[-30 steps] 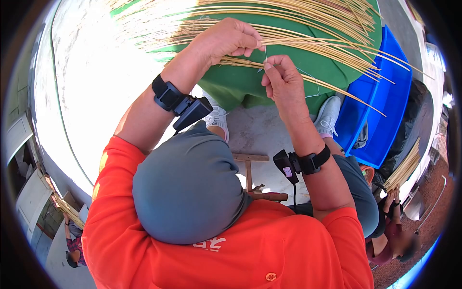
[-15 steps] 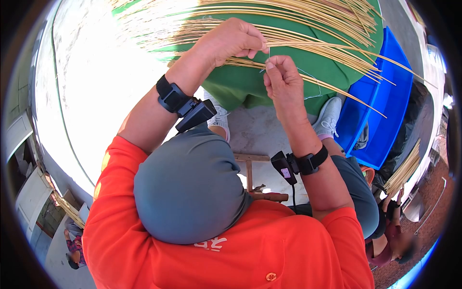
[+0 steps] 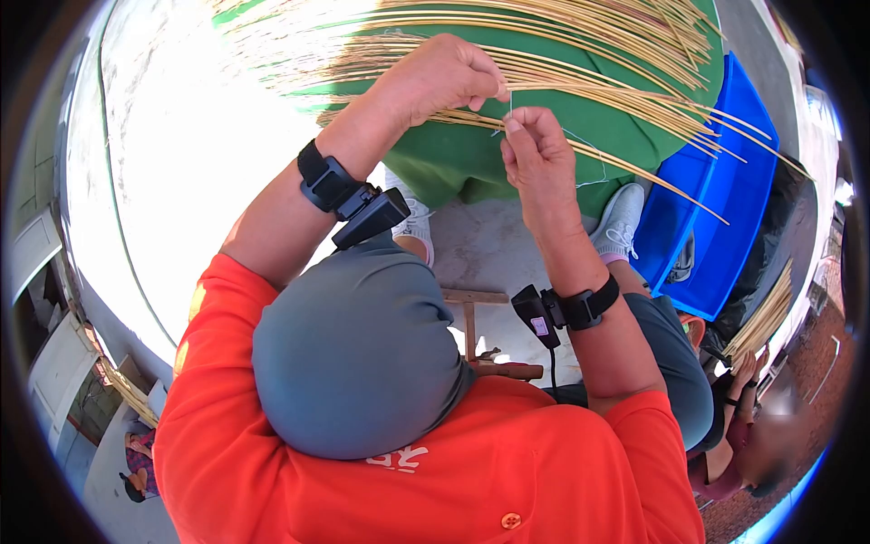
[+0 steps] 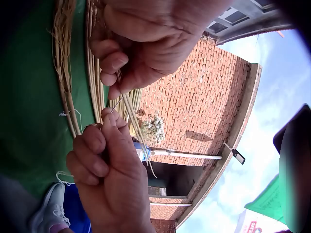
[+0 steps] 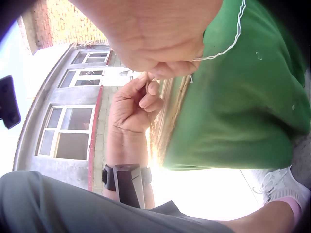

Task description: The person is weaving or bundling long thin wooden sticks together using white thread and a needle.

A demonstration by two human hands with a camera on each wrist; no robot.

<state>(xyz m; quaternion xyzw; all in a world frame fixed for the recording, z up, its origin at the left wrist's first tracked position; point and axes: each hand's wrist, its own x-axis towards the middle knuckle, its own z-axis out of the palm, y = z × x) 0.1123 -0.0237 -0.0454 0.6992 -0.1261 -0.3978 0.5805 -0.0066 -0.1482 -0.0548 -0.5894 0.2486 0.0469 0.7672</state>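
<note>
In the head view my left hand (image 3: 444,77) pinches a couple of thin straw stalks (image 3: 652,92) that stick out to the right. Just below it, my right hand (image 3: 544,159) pinches a thin needle-like piece (image 4: 116,103) between thumb and forefinger, its far end at the left fingertips. White thread (image 5: 227,51) trails from the right hand in the right wrist view. Nearer the cloth's front edge lies a separate stalk bundle (image 4: 62,63), with a bit of white thread knotted round it in the left wrist view.
Many more stalks (image 3: 598,36) lie across the green cloth (image 3: 453,172). Right of the table stands a blue bin (image 3: 725,227), with a black bag (image 3: 770,227) beyond. Shoes (image 3: 619,218) are below the cloth's edge. Another person holds a stalk bundle (image 3: 763,317) at right.
Both hands have shifted slightly right. The pinched stalks' far ends have swung a little, and the line between the hands stands more upright. At right, the other person has moved slightly.
</note>
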